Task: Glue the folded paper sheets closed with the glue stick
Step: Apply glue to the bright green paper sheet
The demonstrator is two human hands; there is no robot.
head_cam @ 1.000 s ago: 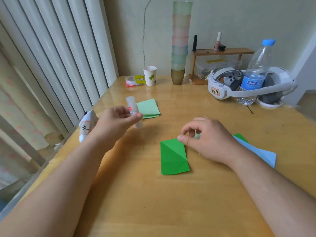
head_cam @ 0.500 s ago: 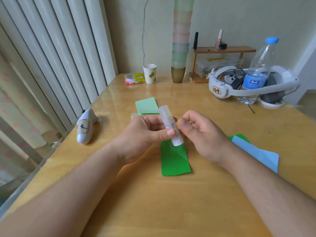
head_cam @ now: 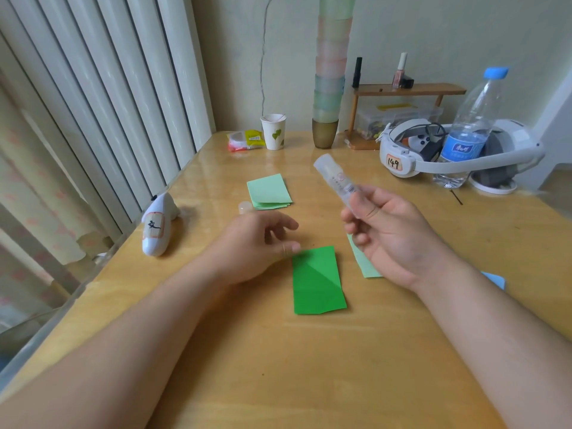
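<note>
You're pinching the glue stick (head_cam: 337, 178) in your right hand (head_cam: 390, 239), left hand (head_cam: 260, 246) loose and empty by the green folded sheet (head_cam: 317, 281), so maybe pin it down while swiping.

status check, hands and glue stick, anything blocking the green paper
Right hand grips glue stick, held up off the table. Left hand loose, empty, beside dark green paper. Paper flat, nothing lying on it.
</note>
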